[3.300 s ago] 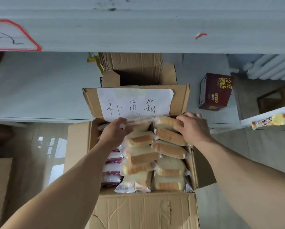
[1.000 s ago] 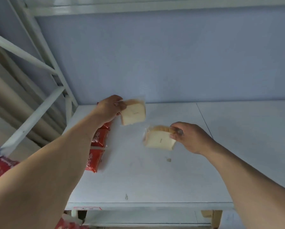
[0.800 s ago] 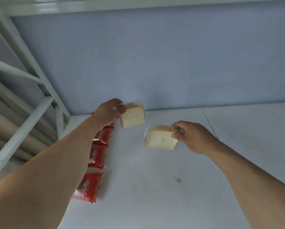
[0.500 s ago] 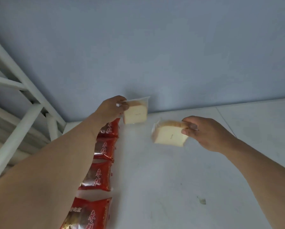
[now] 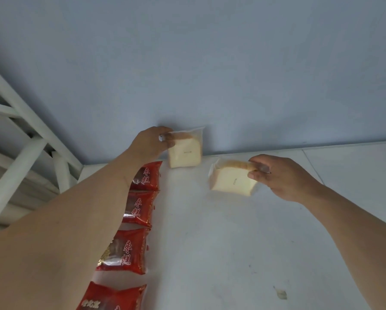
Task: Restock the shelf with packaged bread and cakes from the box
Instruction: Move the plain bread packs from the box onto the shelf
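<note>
Bread is only starting to go up: your left hand (image 5: 150, 146) pinches one pack (image 5: 185, 151) upright at the shelf (image 5: 232, 253) back wall, your right hand (image 5: 281, 175) pinches another (image 5: 231, 180) just beside it, right of five red cakes (image 5: 140, 209); the box is out of view.

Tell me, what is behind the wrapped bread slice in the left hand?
Behind the clear-wrapped pale bread slice, held by the left hand, stands the plain blue back wall over the white shelf board. The strip of wall directly behind the slice is covered.
</note>
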